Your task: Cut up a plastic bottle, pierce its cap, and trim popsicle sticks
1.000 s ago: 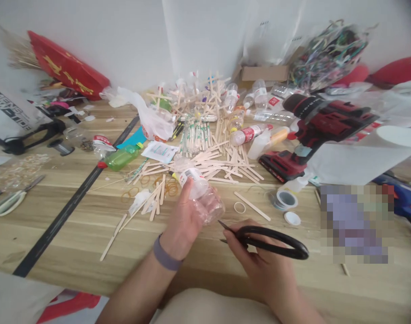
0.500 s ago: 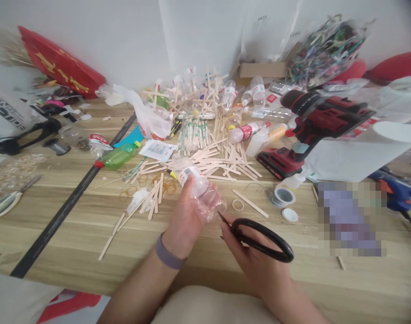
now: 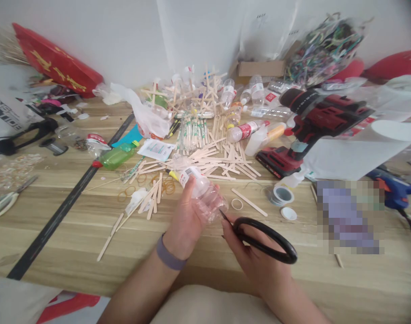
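Observation:
My left hand (image 3: 188, 211) is wrapped round a clear plastic bottle (image 3: 208, 200) with a white label, held tilted above the table with its base towards me. In my right hand (image 3: 256, 247) is a pair of scissors (image 3: 266, 238) with large black handles. One blade tip meets the bottle near its base; whether it pierces the plastic I cannot tell. Beyond the bottle lies a heap of wooden craft sticks (image 3: 205, 164). A pale ring (image 3: 237, 204) and a single craft stick (image 3: 249, 202) lie just right of the bottle.
A red and black cordless drill (image 3: 303, 126) stands at the right, near a wire spool (image 3: 282, 195) and a blue glue gun (image 3: 392, 186). Leftward are a green bottle (image 3: 119, 155), rubber bands (image 3: 165, 185) and white-handled scissors (image 3: 6, 202). More plastic bottles (image 3: 257, 90) stand at the back.
The scissors and my right hand have shifted very slightly right. My left hand keeps its hold on the bottle, and the whole view has moved a little.

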The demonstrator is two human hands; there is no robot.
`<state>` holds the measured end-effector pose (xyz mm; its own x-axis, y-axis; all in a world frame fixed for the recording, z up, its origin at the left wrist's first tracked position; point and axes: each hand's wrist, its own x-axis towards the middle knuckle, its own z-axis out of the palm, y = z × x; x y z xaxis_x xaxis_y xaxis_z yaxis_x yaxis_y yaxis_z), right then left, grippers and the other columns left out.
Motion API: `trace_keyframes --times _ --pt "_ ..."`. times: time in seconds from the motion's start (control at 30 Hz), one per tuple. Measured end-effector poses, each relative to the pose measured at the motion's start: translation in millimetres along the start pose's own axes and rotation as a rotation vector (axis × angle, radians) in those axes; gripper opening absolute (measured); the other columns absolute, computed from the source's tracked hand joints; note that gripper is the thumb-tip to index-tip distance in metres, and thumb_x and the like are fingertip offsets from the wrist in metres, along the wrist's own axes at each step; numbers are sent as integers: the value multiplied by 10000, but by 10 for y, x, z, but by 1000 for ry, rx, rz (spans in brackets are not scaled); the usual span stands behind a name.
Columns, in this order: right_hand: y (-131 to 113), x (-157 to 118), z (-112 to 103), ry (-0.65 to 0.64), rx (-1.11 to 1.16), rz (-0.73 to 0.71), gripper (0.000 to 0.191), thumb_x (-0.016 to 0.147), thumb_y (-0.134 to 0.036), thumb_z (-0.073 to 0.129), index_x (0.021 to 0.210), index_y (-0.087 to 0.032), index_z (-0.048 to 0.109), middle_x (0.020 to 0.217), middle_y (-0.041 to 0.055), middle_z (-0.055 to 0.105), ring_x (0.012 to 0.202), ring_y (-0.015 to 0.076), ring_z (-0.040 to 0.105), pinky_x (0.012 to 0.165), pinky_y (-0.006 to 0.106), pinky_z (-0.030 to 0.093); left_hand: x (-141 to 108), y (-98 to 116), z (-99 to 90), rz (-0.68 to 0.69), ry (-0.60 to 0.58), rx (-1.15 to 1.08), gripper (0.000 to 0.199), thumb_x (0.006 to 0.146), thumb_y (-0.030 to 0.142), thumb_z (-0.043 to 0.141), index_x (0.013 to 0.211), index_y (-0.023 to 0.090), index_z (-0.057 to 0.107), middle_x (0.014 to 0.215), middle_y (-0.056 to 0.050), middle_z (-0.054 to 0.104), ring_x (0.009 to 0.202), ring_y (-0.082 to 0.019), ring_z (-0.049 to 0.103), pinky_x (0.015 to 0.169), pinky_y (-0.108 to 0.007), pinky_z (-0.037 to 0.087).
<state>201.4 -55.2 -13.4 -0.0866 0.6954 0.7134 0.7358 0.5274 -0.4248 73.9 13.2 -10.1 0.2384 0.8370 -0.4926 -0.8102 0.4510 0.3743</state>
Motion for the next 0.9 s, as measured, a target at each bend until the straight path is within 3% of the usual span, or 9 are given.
trace_keyframes --times 0.17,0.33,0.5,0.63,0.7,0.83,0.9 --pt "5 18 -21 5 -20 -31 203 956 -171 502 798 -158 629 657 32 687 523 128 630 502 235 451 -50 -15 33 55 -11 34 214 873 375 600 945 173 604 830 -44 647 736 -165 649 681 -286 554" --pt "12 17 -37 8 -24 -12 201 932 -159 523 749 -171 603 612 12 657 480 116 590 478 228 424 -106 -26 61 110 7 105 259 775 303 710 959 176 579 842 -39 639 730 -168 644 686 -290 536" --pt "-2 -6 -21 -63 144 172 269 908 -197 575 643 -187 529 576 -12 602 460 99 543 458 206 413 -114 -33 64 122 36 167 356 709 296 754 983 181 558 844 -36 634 727 -178 643 683 -306 531" --pt "36 9 -15 -160 273 323 232 921 -247 567 697 -187 556 541 -32 556 459 108 525 453 212 413 -101 -40 59 152 36 187 353 701 307 748 972 178 563 831 -29 632 714 -173 634 670 -308 534" --pt "83 34 -26 -149 229 241 244 920 -236 566 682 -187 545 547 -29 561 460 102 515 451 212 390 -89 -41 52 184 19 197 325 709 296 740 961 188 567 816 -15 630 702 -164 626 667 -307 535" --pt "167 120 -62 -139 55 -110 194 933 -202 532 749 -181 592 568 -14 581 470 104 515 469 234 350 -66 -38 47 201 -7 217 291 708 307 749 903 192 565 759 2 616 638 -143 606 652 -305 531" --pt "178 171 -63 -159 96 -69 208 928 -217 533 729 -184 580 555 -13 587 462 109 527 460 232 361 -59 -33 55 241 5 216 313 700 304 762 917 196 564 764 5 620 640 -143 615 645 -300 531"
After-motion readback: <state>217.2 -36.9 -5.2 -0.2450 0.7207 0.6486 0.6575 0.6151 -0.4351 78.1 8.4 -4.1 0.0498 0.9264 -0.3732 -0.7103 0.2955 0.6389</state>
